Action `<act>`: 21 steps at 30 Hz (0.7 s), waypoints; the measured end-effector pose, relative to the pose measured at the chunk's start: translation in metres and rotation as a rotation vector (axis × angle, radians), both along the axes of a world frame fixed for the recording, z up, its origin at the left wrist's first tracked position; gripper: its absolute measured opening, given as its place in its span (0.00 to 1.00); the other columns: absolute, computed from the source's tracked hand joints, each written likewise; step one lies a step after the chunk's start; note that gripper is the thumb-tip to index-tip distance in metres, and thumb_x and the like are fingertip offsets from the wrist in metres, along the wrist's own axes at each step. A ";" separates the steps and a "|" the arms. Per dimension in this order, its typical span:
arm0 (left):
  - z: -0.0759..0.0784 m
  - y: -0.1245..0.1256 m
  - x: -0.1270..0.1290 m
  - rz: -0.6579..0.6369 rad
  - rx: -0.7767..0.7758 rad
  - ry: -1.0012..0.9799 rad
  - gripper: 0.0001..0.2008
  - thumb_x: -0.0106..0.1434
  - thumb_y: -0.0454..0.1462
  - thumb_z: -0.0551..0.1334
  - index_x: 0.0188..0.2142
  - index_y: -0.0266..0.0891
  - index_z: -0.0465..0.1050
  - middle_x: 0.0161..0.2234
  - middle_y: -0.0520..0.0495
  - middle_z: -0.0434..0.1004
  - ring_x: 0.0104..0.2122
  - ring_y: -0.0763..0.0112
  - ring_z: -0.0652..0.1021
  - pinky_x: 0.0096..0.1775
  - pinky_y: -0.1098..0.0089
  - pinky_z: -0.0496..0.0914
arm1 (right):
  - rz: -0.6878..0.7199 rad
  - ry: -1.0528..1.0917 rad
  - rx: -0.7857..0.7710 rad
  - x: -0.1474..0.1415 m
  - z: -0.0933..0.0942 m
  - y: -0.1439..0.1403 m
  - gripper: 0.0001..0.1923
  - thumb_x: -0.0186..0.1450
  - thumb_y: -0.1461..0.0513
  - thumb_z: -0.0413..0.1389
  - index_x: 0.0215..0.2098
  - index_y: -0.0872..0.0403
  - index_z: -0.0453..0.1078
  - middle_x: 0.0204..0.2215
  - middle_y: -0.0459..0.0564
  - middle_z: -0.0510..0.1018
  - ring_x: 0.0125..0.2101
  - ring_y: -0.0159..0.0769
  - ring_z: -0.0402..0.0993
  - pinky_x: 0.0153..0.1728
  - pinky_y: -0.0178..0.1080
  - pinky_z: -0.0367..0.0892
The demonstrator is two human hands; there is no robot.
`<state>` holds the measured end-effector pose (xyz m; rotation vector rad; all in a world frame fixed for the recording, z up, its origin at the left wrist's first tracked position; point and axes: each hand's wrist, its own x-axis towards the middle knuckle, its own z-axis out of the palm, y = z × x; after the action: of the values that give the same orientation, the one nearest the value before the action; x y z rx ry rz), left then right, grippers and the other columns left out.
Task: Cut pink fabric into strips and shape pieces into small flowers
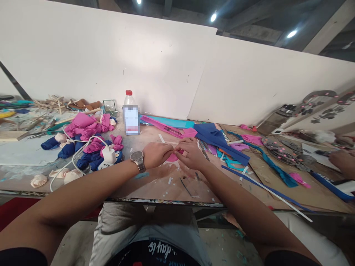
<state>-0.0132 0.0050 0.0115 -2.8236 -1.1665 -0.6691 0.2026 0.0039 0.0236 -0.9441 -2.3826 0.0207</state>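
Observation:
My left hand and my right hand meet at the middle of the worktable, fingertips pinched together on a small pink foam piece. Most of that piece is hidden between my fingers. A metal watch is on my left wrist. Just behind my hands lie a long pink foam strip and folded blue foam sheets. A plastic bottle with a red cap stands upright behind my left hand.
Pink and blue foam roses, a white charger with cable and cream roses crowd the left side. Teal and blue strips trail right. Another person's hand works at the far right. A white wall panel backs the table.

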 end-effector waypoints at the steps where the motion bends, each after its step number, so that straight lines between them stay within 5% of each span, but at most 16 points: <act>1: 0.000 0.000 0.000 -0.001 0.000 0.000 0.18 0.74 0.45 0.47 0.43 0.44 0.73 0.36 0.49 0.81 0.35 0.66 0.79 0.33 0.68 0.62 | -0.002 0.006 0.002 0.000 0.000 0.000 0.07 0.68 0.60 0.55 0.33 0.51 0.72 0.31 0.48 0.80 0.43 0.44 0.71 0.47 0.48 0.52; 21: 0.002 -0.002 0.001 0.044 -0.014 0.010 0.15 0.71 0.43 0.50 0.38 0.43 0.74 0.31 0.46 0.80 0.31 0.64 0.79 0.31 0.67 0.61 | -0.011 0.015 -0.006 0.001 0.001 0.000 0.07 0.67 0.58 0.56 0.35 0.51 0.74 0.32 0.49 0.81 0.42 0.44 0.72 0.48 0.48 0.55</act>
<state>-0.0125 0.0033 0.0137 -2.8007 -1.2328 -0.6458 0.2033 0.0042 0.0244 -0.9568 -2.3648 0.0308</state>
